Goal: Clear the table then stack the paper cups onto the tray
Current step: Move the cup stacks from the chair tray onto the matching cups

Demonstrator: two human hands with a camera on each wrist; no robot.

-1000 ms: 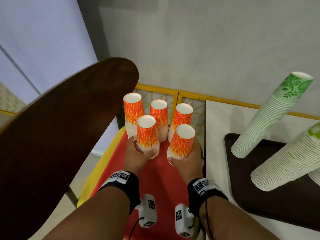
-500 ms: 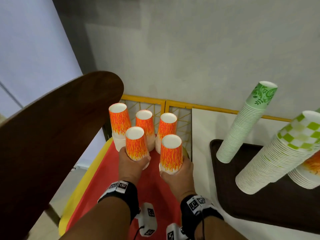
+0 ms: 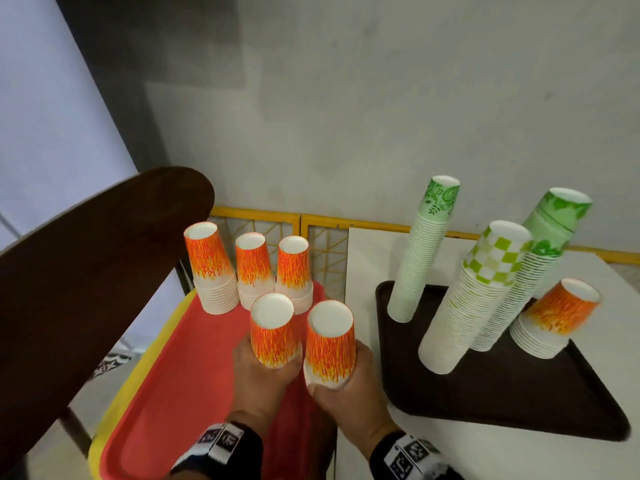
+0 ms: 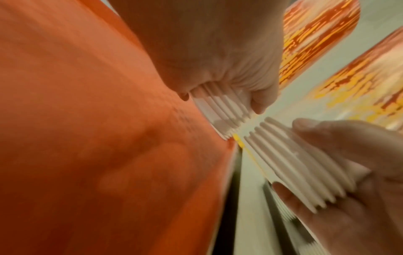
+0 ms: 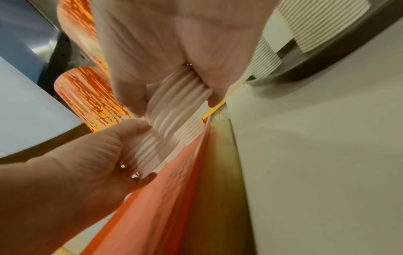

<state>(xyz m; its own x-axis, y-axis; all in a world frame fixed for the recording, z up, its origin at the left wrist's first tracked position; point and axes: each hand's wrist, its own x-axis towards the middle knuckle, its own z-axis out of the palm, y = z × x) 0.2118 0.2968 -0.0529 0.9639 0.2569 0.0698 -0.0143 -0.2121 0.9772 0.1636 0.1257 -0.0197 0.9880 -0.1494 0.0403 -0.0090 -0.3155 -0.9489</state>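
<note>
Gripping orange cup stacks (image 3: pixel 273 332), both hands (image 3: pixel 266 375)

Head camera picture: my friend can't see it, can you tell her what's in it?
Each hand, left hand and right hand, grips an orange cup stack above a red tray. Three more stand behind; taller stacks fill a brown tray.

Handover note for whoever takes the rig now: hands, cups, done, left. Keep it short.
Left hand grips one orange cup stack by its base.
Right hand grips a second orange stack likewise.
Both are held over the red tray; three more orange stacks stand at its far end.
Done: brown tray on the white table carries five stacks.
Left, likely: move the held stacks and the remaining three onto the brown tray.
</note>
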